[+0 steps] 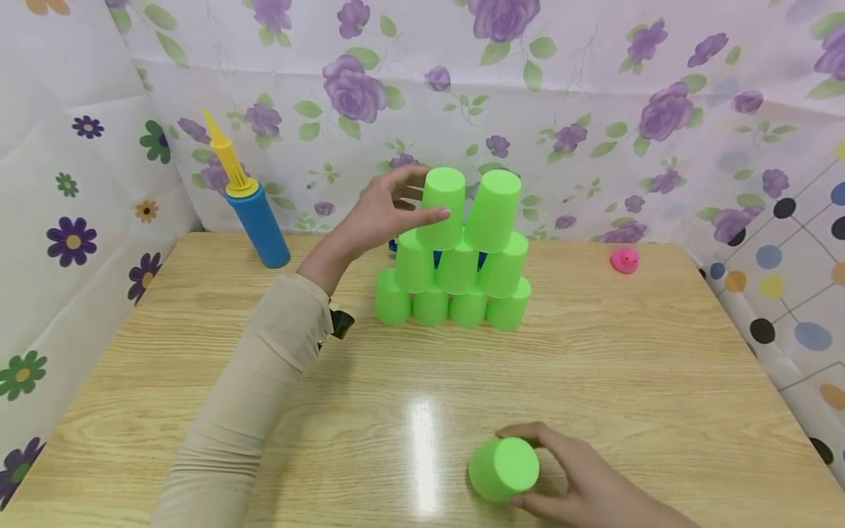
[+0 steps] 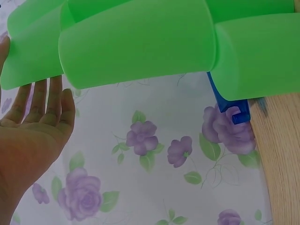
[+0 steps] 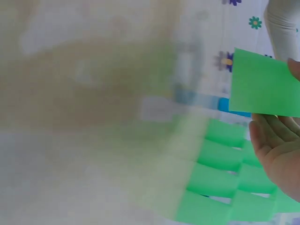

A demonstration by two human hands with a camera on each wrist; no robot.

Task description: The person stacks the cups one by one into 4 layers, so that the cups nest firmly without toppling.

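Note:
Upside-down green plastic cups stand in a stepped stack: several form the bottom row [image 1: 430, 306], three the middle row [image 1: 458, 268], two the top. My left hand [image 1: 389, 205] holds the left top cup [image 1: 442, 209], thumb across its front and other fingers behind. The right top cup [image 1: 494, 211] stands beside it, untouched by a hand. In the left wrist view, the left hand [image 2: 40, 126] has its fingertips partly hidden behind the cup [image 2: 37, 56]. Near the table's front, my right hand [image 1: 574, 477] grips another green cup [image 1: 503, 469] from its right side, also seen in the right wrist view.
A blue and yellow hand pump [image 1: 257, 220] stands at the back left. Behind the stack is a blue object [image 2: 229, 103], mostly hidden. A small pink toy duck [image 1: 625, 259] sits at the back right. Flowered sheets [image 1: 422, 132] hang around the wooden table [image 1: 594, 367].

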